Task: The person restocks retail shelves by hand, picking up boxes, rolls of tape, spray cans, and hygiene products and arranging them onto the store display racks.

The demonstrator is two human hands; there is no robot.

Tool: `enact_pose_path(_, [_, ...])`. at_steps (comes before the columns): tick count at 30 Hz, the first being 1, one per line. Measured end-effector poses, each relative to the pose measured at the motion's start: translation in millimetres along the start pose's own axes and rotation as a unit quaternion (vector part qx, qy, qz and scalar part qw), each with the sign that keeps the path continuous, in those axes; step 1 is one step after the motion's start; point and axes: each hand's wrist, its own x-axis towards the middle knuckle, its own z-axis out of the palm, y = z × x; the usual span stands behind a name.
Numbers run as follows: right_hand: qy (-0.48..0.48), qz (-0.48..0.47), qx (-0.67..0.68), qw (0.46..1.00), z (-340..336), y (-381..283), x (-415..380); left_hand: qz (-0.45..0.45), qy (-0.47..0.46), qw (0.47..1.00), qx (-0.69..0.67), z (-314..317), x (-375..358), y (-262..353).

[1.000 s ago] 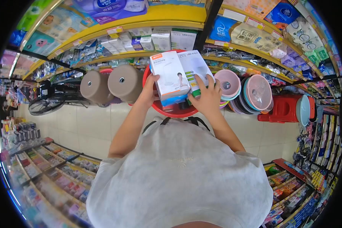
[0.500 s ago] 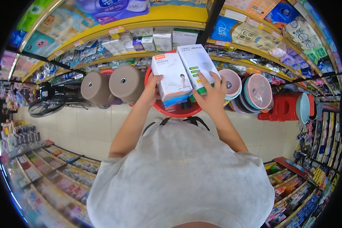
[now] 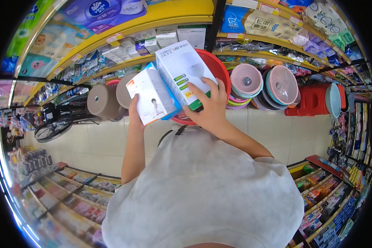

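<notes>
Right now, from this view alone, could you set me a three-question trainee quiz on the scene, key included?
1. True or false: the right hand is touching the white cardboard box printed with a light bulb.

2. Multiple choice: what is the left hand holding?
a) a black fan
b) a white cardboard box with orange trim
c) a pink plastic bowl

3. Fill in the colour: the round plastic basin partly hidden behind the two boxes is ____.

Key: 1 true; 2 b; 3 red.
</notes>
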Motion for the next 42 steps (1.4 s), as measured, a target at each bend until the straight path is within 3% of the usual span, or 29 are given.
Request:
enact_pose_path(3, [-0.009,0.033,0.051,0.998,4,3,-2,0.013,0.029,0.999,-0.004,-12,-5,4])
enact_pose_path(4, [-0.012,0.046,0.070,0.996,6,8,-3,0.011,0.000,1.000,-0.024,-14,-7,5])
enact_pose_path(7, [-0.024,0.153,0.257,0.954,24,31,-10,0.013,-0.011,0.999,-0.032,-13,-7,5])
enact_pose_path(11, [-0.008,0.229,0.329,0.916,51,81,-25,0.002,0.064,0.998,-0.005,-29,6,-1])
enact_pose_path(13, [0.007,0.349,0.498,0.794,44,89,-18,-0.003,0.066,0.998,-0.002,-24,6,-1])
enact_pose_path(15, [0.013,0.450,0.626,0.637,20,96,-2,-0.007,0.050,0.999,0.002,-14,5,1])
enact_pose_path(18, [0.044,0.397,0.633,0.664,4,126,9,-0.007,0.043,0.999,0.012,-5,5,5])
enact_pose_path(21, [0.107,0.394,0.618,0.672,-27,108,33,0.002,0.053,0.998,0.018,0,4,6])
enact_pose_path(24, [0.108,0.404,0.649,0.635,-28,110,37,0.008,0.058,0.998,0.022,-4,6,6])
enact_pose_path(27, [0.065,0.417,0.720,0.551,-24,93,34,0.003,0.062,0.997,0.033,-6,7,7])
enact_pose_path(30, [-0.005,0.394,0.751,0.530,-9,69,30,0.040,0.070,0.990,0.114,-2,11,10])
enact_pose_path(34, [-0.072,0.362,0.745,0.555,5,38,21,0.166,0.152,0.944,0.242,42,1,12])
enact_pose_path(37, [-0.096,0.314,0.720,0.612,4,1,23,0.230,0.113,0.942,0.217,30,7,8])
enact_pose_path(38, [-0.100,0.284,0.708,0.639,1,-12,24,0.207,0.088,0.960,0.167,29,7,9])
enact_pose_path(41, [-0.177,0.121,0.452,0.866,8,-16,15,0.124,0.017,0.992,0.025,28,7,12])
enact_pose_path(42, [-0.188,0.092,0.437,0.875,6,-20,16,0.103,0.007,0.995,-0.007,27,8,11])
